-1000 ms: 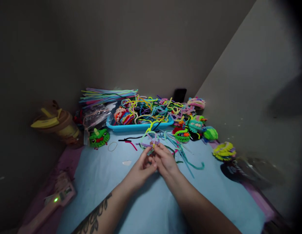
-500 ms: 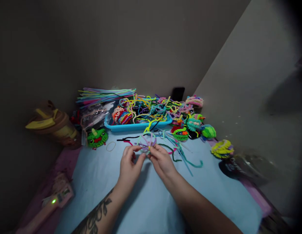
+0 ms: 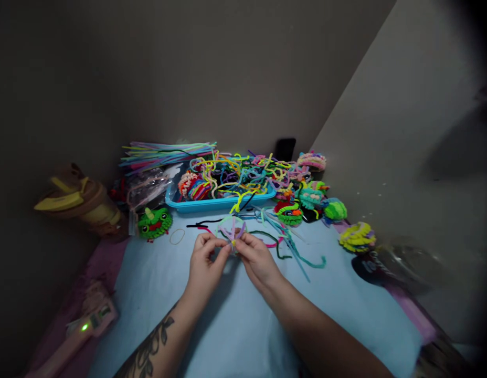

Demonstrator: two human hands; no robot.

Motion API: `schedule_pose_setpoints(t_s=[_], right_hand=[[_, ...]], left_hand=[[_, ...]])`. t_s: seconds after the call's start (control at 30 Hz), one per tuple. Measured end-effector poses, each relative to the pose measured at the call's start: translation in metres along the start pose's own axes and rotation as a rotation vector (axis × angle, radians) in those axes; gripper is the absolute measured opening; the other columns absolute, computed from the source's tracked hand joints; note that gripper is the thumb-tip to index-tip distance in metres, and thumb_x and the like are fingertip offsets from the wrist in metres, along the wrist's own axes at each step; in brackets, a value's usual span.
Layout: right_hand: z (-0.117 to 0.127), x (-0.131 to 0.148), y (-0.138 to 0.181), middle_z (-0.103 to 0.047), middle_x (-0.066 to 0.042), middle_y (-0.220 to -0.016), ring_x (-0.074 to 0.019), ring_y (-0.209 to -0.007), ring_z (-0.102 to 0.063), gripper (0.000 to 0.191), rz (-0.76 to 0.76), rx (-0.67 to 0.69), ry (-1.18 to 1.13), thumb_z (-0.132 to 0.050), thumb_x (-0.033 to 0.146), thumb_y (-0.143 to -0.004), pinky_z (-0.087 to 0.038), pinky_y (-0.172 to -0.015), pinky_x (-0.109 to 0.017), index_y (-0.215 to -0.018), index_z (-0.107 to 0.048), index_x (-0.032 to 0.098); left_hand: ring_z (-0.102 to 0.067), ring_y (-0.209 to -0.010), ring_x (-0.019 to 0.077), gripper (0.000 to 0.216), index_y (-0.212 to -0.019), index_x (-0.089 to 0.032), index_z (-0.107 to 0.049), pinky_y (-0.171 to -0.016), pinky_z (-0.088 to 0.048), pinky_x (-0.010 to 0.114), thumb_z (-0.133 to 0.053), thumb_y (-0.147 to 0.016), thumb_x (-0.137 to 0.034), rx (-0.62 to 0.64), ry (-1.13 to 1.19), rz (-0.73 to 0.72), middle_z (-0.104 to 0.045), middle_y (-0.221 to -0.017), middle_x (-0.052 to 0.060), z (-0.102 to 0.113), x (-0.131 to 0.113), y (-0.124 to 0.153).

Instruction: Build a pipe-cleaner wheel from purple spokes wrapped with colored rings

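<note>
Between my hands is a small round frame of bent pipe cleaners (image 3: 233, 226), lilac spokes with a mint green ring and a yellow spot near its lower end. My left hand (image 3: 207, 258) pinches its lower left side between thumb and forefinger. On the other side, my right hand (image 3: 256, 257) grips it with thumb and fingers closed. The fingertips hide part of the frame's lower edge. Just beyond, loose blue and teal pipe cleaners (image 3: 293, 247) lie on the light blue cloth (image 3: 235, 325), along with dark green, pink and black pieces.
A blue tray (image 3: 223, 206) heaped with coloured pipe cleaners stands at the back. A bundle of straight ones (image 3: 168, 153) lies behind it. A green fuzzy figure (image 3: 155, 224) sits left, near a rubber band (image 3: 177, 237) and brown cup (image 3: 86, 205). Fuzzy pieces (image 3: 357, 237) line the right.
The pipe cleaner frame has tipped and shifted slightly left and down in my hands. My left fingers have closed in on its lower edge. The camera view has shifted a little.
</note>
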State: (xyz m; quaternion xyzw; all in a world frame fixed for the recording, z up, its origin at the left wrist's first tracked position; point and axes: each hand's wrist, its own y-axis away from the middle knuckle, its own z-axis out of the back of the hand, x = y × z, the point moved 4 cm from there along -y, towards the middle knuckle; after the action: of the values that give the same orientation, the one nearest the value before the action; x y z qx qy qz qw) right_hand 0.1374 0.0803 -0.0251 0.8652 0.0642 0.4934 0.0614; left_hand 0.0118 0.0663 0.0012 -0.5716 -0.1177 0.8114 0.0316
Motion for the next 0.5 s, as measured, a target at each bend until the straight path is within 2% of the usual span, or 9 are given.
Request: schedule_pose_setpoints(t_s=[0.23, 0.5], right_hand=[[0.003, 0.006, -0.001, -0.057, -0.004, -0.094, -0.0204, -0.099, -0.047, 0.019, 0.158, 0.003, 0.162, -0.073, 0.035, -0.068, -0.035, -0.091, -0.032, -0.059, -0.064, 0.021], [0.002, 0.01, 0.003, -0.048, -0.002, -0.098, -0.017, -0.09, -0.046, 0.021, 0.216, -0.057, 0.147, -0.069, 0.028, -0.07, -0.036, -0.081, -0.028, -0.055, -0.058, 0.019]], left_hand=[[-0.049, -0.072, 0.0142, 0.009, -0.071, -0.018, -0.068, -0.057, -0.038, 0.024, -0.063, -0.075, -0.024, 0.031, 0.05, 0.032, -0.049, -0.079, 0.003, -0.002, -0.003, 0.001], [-0.05, -0.075, 0.0155, 0.009, -0.072, -0.017, -0.07, -0.06, -0.039, 0.024, -0.063, -0.074, -0.023, 0.051, 0.066, 0.04, -0.049, -0.08, 0.004, -0.006, -0.005, 0.004]])
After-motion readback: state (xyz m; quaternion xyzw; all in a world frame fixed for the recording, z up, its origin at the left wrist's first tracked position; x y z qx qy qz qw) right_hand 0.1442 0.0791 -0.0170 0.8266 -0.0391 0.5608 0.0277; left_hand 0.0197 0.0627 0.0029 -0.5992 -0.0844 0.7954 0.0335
